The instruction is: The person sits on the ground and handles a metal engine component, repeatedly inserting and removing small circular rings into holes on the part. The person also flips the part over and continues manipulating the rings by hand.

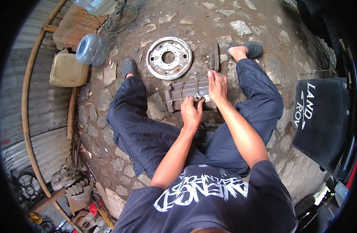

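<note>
A ribbed, grey-brown metal housing (pixel 182 89) lies on the ground between my legs. My right hand (pixel 218 87) is closed over its right end, thumb pointing away from me. At the near side of the housing is my left hand (pixel 192 112), its fingers curled together beside a pale opening. Something small and dark shows at its fingertips, too hidden to name. Just beyond the housing a round metal brake plate (pixel 180 71) with a central hole lies flat. A thin dark bar-shaped object (pixel 216 56) lies beyond my right hand.
Rough stone paving (pixel 108 73) surrounds me. To the left are a clear blue water jug (pixel 97 49), a yellowish jerrycan (pixel 69 70), a wooden pole (pixel 25 112) and corrugated metal sheets. Scrap parts lie at lower left. A black mud flap (pixel 322 116) hangs at the right beside a vehicle.
</note>
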The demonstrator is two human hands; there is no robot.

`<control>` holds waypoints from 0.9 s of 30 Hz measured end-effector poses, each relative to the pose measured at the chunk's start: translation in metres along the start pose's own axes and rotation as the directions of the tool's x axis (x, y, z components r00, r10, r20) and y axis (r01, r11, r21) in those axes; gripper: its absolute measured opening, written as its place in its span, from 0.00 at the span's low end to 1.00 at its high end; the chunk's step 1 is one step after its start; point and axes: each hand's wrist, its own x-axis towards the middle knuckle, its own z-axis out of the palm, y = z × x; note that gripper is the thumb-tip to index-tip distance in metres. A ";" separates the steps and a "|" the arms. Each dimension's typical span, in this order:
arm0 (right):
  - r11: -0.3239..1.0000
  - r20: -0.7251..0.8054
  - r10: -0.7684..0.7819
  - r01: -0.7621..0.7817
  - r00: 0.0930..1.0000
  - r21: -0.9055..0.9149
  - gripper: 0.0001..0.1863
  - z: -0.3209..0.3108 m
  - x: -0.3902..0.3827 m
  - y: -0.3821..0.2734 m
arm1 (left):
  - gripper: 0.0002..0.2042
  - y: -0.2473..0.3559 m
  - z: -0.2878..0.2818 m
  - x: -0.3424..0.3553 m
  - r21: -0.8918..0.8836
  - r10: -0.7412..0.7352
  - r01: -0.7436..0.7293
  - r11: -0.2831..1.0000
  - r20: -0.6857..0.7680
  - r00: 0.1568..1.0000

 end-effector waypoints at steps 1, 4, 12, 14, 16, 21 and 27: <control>1.000 0.002 -0.006 0.006 1.000 0.007 0.21 -0.001 0.002 0.003 | 0.17 0.002 0.002 0.002 -0.005 0.010 -0.010 1.000 -0.020 1.000; 0.998 0.009 -0.003 0.002 1.000 0.066 0.22 -0.001 0.004 -0.001 | 0.16 0.000 0.005 0.004 -0.013 -0.003 0.002 1.000 -0.079 0.997; 0.997 0.044 0.060 -0.058 0.997 -0.055 0.25 0.001 -0.001 0.000 | 0.15 -0.001 0.003 -0.005 -0.071 -0.117 0.115 0.991 -0.015 0.993; 0.998 0.092 0.043 -0.046 0.995 0.035 0.26 -0.001 0.006 -0.001 | 0.15 -0.002 0.009 -0.007 -0.101 -0.143 0.135 0.986 -0.075 0.987; 0.996 0.088 0.048 -0.054 0.995 0.075 0.30 0.002 0.008 0.006 | 0.14 0.003 0.010 -0.006 -0.116 -0.161 0.151 0.982 -0.082 0.984; 0.979 0.157 0.131 -0.152 0.979 0.133 0.33 0.003 0.016 0.015 | 0.13 0.014 0.007 -0.002 -0.131 -0.157 0.141 0.981 -0.120 0.980; 0.972 0.174 0.175 -0.198 0.969 0.124 0.36 0.004 0.010 0.011 | 0.13 0.010 0.006 0.000 -0.048 -0.093 0.089 0.995 -0.076 0.993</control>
